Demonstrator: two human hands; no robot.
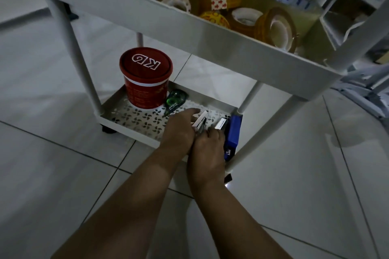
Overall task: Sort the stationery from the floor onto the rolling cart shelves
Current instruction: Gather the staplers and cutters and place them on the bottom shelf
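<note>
Both hands reach into the bottom shelf [134, 120] of the white cart [210, 33]. Left hand [181, 130] pinches a small white box [200, 121] just above the shelf floor, fingers curled round it. Right hand [208, 149] sits touching the left; its fingers curl down near a second small box [221, 124], grip hidden, cannot tell. Blue stapler [232, 134] lies at the shelf's right end. Red tub [145, 78] and green correction tape [174, 101] sit at the back. Tape rolls [273, 27] fill the shelf above.

Bottom shelf [134, 120] offers bare perforated floor at front left. Red tub [145, 79] and green tape dispenser [175, 100] block the rear; blue stapler [232, 132] occupies the right edge. Middle shelf [210, 33] limits overhead access.
</note>
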